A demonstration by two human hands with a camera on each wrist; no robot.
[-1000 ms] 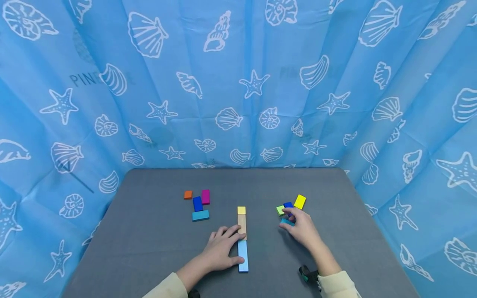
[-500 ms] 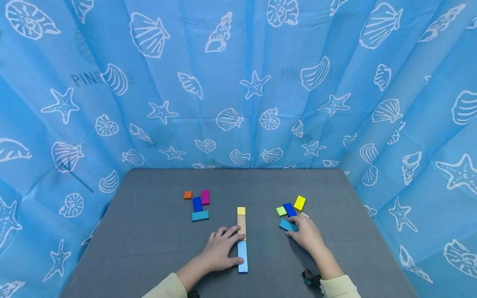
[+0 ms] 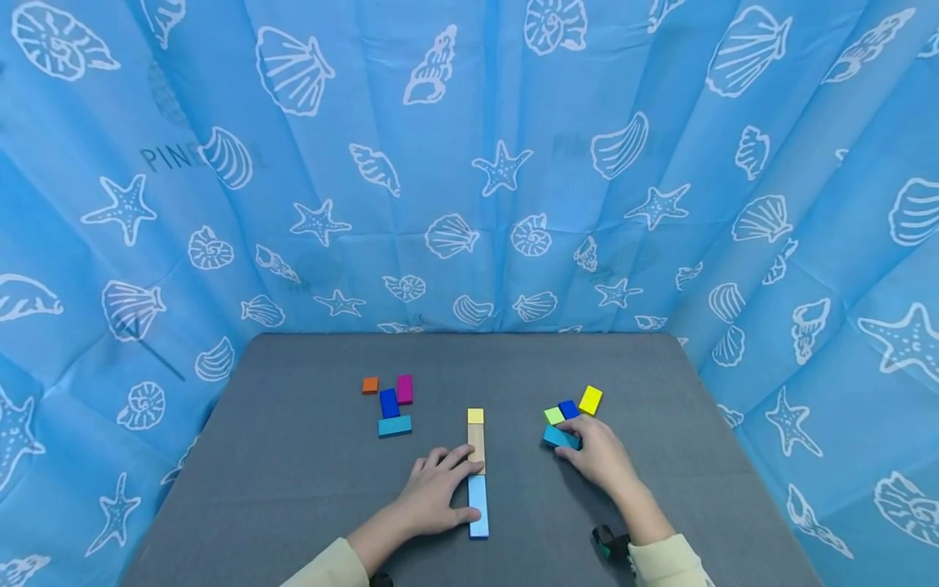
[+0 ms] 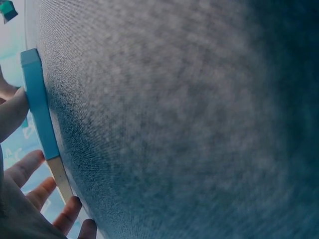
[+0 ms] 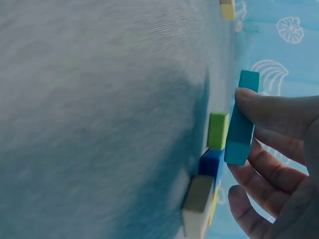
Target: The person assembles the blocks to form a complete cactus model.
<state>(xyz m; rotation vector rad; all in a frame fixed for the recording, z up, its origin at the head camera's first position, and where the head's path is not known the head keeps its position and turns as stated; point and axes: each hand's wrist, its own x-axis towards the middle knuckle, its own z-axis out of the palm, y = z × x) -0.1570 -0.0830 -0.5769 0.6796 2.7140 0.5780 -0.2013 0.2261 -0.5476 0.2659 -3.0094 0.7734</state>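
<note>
My right hand (image 3: 597,452) pinches a teal block (image 3: 561,437) between thumb and fingertips. In the right wrist view this teal block (image 5: 242,119) is tilted and stands off the grey cloth. Close by lie a lime green block (image 3: 553,416), a dark blue block (image 3: 568,409) and a yellow block (image 3: 590,399). A pale block (image 5: 198,199) also shows there, hidden by the hand in the head view. My left hand (image 3: 436,493) rests with spread fingers on a row: a plain wooden block (image 3: 476,436) and a light blue block (image 3: 478,505), its thumb touching the latter.
A small pale yellow block (image 3: 475,416) tops the row's far end. To the left lie orange (image 3: 370,386), magenta (image 3: 405,390), dark blue (image 3: 390,403) and teal (image 3: 394,425) blocks. The grey table (image 3: 293,489) is backed by a blue shell-print curtain (image 3: 469,163).
My right hand has closed on the teal block and shifted it slightly left and away from me, so it now covers part of the dark blue block. My left hand stays put.
</note>
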